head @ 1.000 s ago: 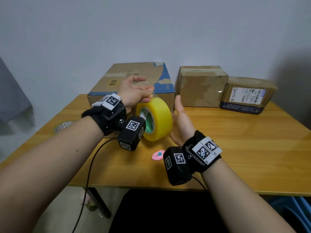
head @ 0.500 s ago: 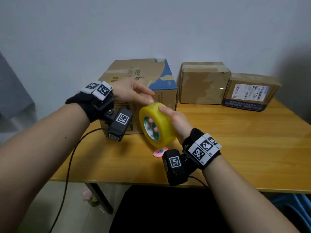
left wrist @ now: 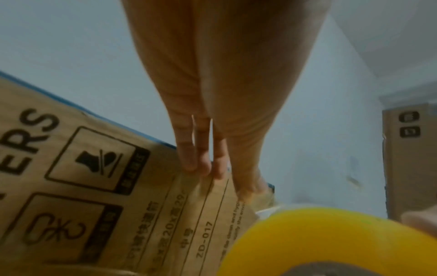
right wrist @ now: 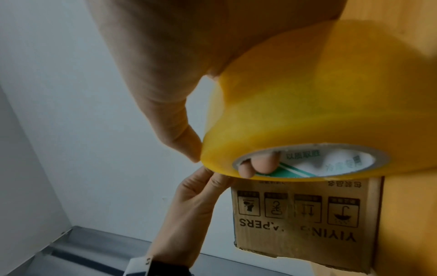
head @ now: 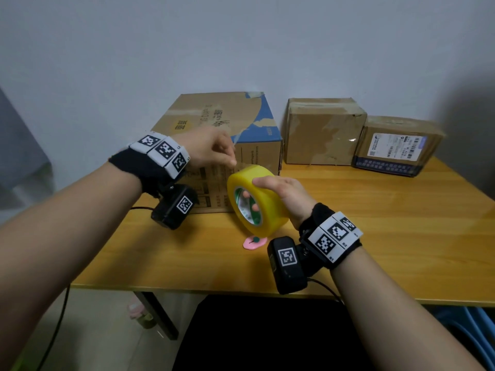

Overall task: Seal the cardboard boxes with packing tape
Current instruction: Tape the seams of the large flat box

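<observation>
Packing tape roll (head: pixel 257 202), yellow, stands on edge in the air above the wooden table (head: pixel 388 223), its open core facing nine o'clock. My right hand (head: pixel 284 194) holds it, thumb over the top, fingers (head: pixel 247 195) hooked inside the core. My left hand (head: pixel 209 148), at eleven o'clock from the roll and nearer the large cardboard box (head: pixel 222 124), pinches the clear loose tape end at the roll's top rim. The box sits just behind at twelve o'clock; I judge the strip must pull that way.
</observation>
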